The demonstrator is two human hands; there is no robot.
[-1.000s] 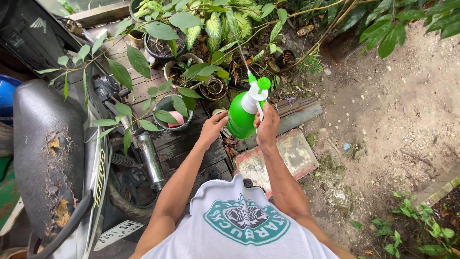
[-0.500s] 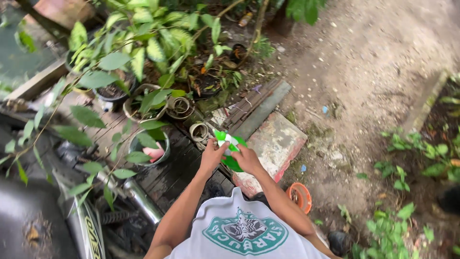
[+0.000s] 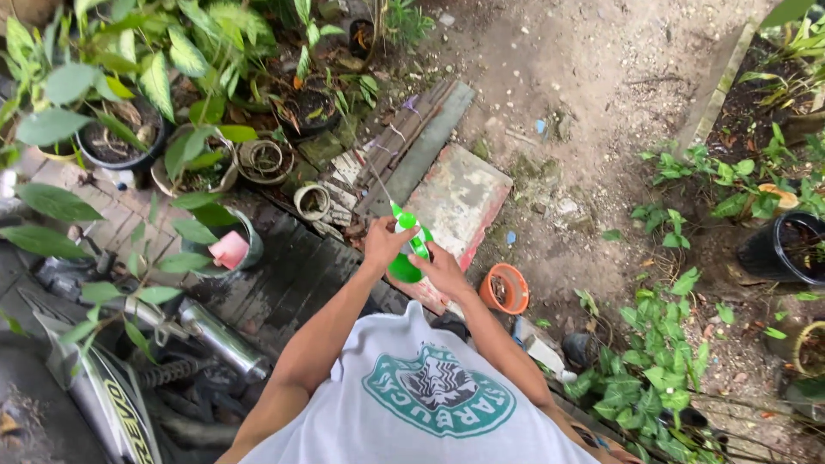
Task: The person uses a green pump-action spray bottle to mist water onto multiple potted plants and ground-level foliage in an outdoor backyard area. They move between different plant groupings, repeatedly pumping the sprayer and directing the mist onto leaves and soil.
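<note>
Green spray bottle [image 3: 404, 265] now lower, gripped between left hand [image 3: 384, 243] and right hand [image 3: 440, 268].

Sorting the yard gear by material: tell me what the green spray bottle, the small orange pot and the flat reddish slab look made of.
The green spray bottle, held in both hands, looks like smooth glossy plastic, judging by its bright even colour. The small orange pot seems plastic too, thin-rimmed and uniformly coloured, though clay cannot be ruled out. The flat reddish slab looks like concrete or stone: matte, rough, worn and stained.

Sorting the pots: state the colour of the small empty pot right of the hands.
Orange pot, head view.
</note>
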